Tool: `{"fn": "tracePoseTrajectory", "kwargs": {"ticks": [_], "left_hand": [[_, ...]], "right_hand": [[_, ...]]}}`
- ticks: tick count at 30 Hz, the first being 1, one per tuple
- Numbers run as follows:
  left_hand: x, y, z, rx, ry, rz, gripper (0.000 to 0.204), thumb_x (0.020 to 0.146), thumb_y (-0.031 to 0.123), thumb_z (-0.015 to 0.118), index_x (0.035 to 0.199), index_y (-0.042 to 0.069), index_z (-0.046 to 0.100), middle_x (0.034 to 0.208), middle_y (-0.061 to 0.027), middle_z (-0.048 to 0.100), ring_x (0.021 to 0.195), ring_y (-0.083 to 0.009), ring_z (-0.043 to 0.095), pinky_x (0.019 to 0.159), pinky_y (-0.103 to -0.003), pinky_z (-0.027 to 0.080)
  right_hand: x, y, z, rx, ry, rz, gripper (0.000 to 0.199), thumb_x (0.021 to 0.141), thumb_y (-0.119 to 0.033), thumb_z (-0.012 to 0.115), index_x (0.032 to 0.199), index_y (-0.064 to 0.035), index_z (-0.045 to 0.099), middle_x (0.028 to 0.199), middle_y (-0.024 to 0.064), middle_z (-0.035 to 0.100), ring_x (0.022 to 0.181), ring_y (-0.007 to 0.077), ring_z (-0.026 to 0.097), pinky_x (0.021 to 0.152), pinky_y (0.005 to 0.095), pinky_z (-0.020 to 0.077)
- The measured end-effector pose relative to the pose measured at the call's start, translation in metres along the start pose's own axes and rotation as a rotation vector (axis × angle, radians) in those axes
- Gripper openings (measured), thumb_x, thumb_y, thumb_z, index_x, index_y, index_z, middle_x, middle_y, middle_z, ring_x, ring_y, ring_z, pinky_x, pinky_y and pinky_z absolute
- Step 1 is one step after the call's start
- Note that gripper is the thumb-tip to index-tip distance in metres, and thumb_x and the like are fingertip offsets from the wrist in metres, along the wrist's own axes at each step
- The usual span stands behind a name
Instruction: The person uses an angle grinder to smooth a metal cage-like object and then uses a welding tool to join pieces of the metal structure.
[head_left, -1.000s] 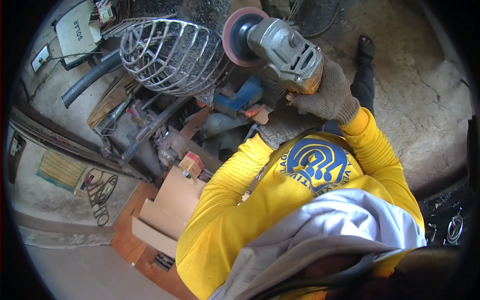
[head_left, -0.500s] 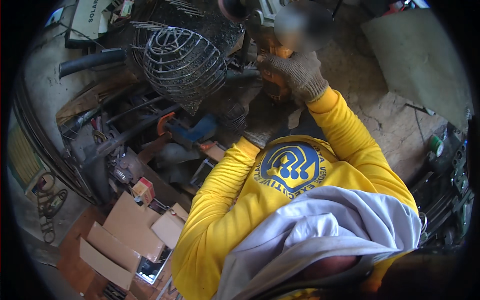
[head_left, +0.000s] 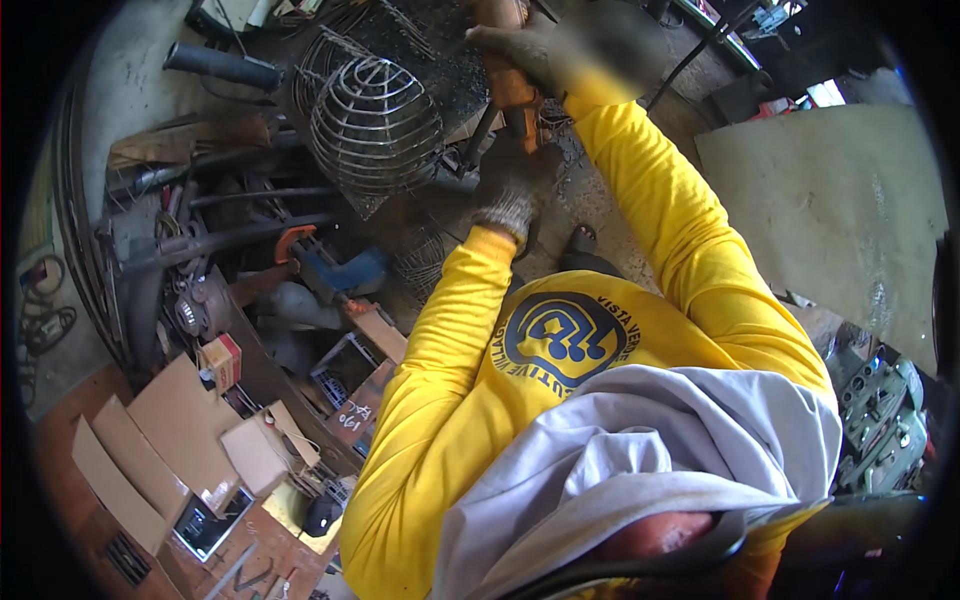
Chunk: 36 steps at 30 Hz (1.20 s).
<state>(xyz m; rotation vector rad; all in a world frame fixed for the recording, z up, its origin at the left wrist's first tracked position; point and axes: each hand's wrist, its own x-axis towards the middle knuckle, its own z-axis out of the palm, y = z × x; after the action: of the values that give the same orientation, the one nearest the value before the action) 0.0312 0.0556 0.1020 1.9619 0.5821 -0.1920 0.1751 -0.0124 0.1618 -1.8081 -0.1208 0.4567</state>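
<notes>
An orange angle grinder (head_left: 513, 92) hangs in front of me at the top, its front end cut off by the picture's edge. My right hand (head_left: 520, 50), in a knit work glove, is closed on its body, thumb stretched across the top. At its lower, rear end my left hand (head_left: 518, 178), gloved too, is closed around the housing; shadow hides most of its fingers. Just left of the grinder stands a domed wire cage (head_left: 376, 125) of rings and bent ribs, on a dark work surface. Neither hand touches the cage.
Left of me are steel bars, a blue tool with an orange part (head_left: 345, 268) and a cardboard box (head_left: 165, 440). A dark rubber-like tube (head_left: 222, 67) lies at the upper left. To the right leans a large pale sheet (head_left: 825, 210), with green metal machinery (head_left: 880, 415) below it.
The grinder and my right hand have moved up and slightly left. My left hand has risen from near my waist to the grinder's rear end. The view has also shifted.
</notes>
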Motion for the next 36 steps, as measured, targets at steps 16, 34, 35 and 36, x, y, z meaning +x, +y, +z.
{"fn": "tracePoseTrajectory", "kwargs": {"ticks": [16, 34, 35, 36], "left_hand": [[0.031, 0.015, 0.015, 0.356, 0.304, 0.030, 0.049, 0.082, 0.036, 0.055, 0.110, -0.004, 0.061, 0.106, -0.0274, 0.065, 0.102, -0.0381, 0.064, 0.090, -0.044, 0.049], [0.007, -0.138, -0.217, 0.141, 0.619, -0.052, 0.072, 0.083, 0.062, 0.059, 0.115, -0.002, 0.059, 0.120, -0.0214, 0.062, 0.109, -0.0392, 0.059, 0.093, -0.042, 0.044], [0.010, -0.127, -0.220, 0.082, 0.594, -0.078, 0.068, 0.084, 0.059, 0.058, 0.115, -0.001, 0.061, 0.120, -0.0218, 0.063, 0.109, -0.0406, 0.059, 0.092, -0.042, 0.044], [0.018, -0.128, -0.226, 0.079, 0.580, -0.063, 0.068, 0.084, 0.059, 0.058, 0.115, -0.001, 0.061, 0.120, -0.0218, 0.063, 0.109, -0.0406, 0.059, 0.092, -0.042, 0.044]], "right_hand": [[0.031, -0.006, 0.021, -0.436, -0.053, 0.132, 0.086, 0.093, -0.065, 0.018, 0.115, 0.0059, 0.062, 0.100, 0.0272, 0.067, 0.105, 0.0389, 0.064, 0.087, 0.0469, 0.0489], [-0.050, 0.019, 0.089, -0.306, 0.287, -0.545, 0.065, 0.082, -0.058, 0.063, 0.114, -0.0010, 0.063, 0.106, 0.0190, 0.068, 0.102, 0.0300, 0.065, 0.088, 0.0378, 0.0498], [-0.051, 0.012, 0.093, -0.095, 0.110, -0.347, 0.067, 0.085, -0.061, 0.057, 0.117, -0.0016, 0.063, 0.111, 0.0205, 0.066, 0.107, 0.0315, 0.063, 0.092, 0.0382, 0.0474], [-0.037, 0.016, 0.098, -0.101, 0.131, -0.347, 0.067, 0.085, -0.061, 0.057, 0.117, -0.0016, 0.063, 0.111, 0.0205, 0.066, 0.107, 0.0315, 0.063, 0.092, 0.0382, 0.0474]]}}
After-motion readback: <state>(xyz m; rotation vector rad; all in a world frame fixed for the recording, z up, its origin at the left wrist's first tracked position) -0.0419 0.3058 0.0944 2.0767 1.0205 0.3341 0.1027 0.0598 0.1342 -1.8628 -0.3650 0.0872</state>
